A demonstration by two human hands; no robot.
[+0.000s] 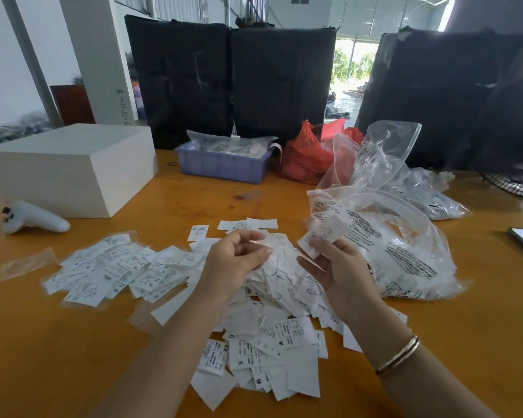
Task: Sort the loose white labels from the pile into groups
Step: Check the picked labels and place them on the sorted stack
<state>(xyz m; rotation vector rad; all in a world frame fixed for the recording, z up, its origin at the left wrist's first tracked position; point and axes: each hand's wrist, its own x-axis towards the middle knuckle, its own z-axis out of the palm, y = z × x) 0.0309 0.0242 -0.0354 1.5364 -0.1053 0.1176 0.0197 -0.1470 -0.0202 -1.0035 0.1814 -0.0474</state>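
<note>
My left hand (pixel 239 251) hovers over the middle of the frame with its fingers curled in, thumb and fingertips pinching what looks like a thin label or two; the blur there keeps me from saying exactly how many. My right hand (pixel 335 267), palm turned up toward me, grips a small fan of white labels (pixel 325 233) between thumb and fingers, raised so I can read the size print. I judge I hold them up this way to check each one before dealing it off.

Under both hands, from centre down to the lower middle of the frame, lies the unsorted pile (pixel 272 336), labels overlapping at every angle, with S, M and XS showing. To the left of centre a flatter spread (pixel 118 267) shows XL and XXL marks, so that reads to me as a group already begun. A few singles (pixel 248 224) lie apart just above my hands, perhaps another group starting.

Clear plastic bags (pixel 405 254) are heaped at the right of the table (pixel 73 357), just beside the pile. A white box (pixel 70 167) sits upper left, a white controller (pixel 34 220) in front of it, and a blue tray (pixel 224 167) and a red bag (pixel 308 158) at the top centre.

Most of the sorting looks still ahead.
</note>
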